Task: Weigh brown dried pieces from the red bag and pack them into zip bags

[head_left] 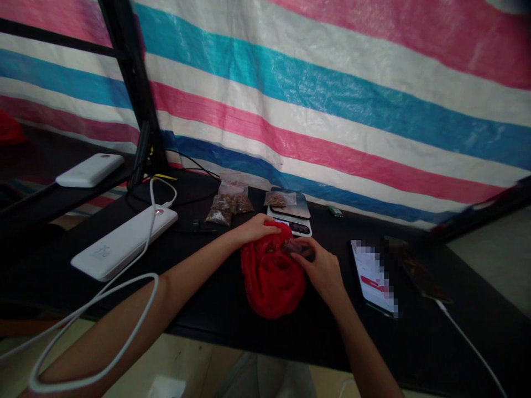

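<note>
My left arm runs in from the lower left of the frame, forearm stretched across the black table [215,309]. My left hand [257,228] lies palm-down, fingers curled over the upper rim of the red bag [271,282] and gripping it. The bag sits crumpled at the centre of the frame, near the table's front edge. My right arm comes up from the bottom right, wrist bent inward. My right hand [322,269] has thumb and fingertips pinched on a small packet [292,247] of brown bits at the bag's mouth. Just above the bag stands a kitchen scale [295,211]. To its left lie more filled packets [227,205].
</note>
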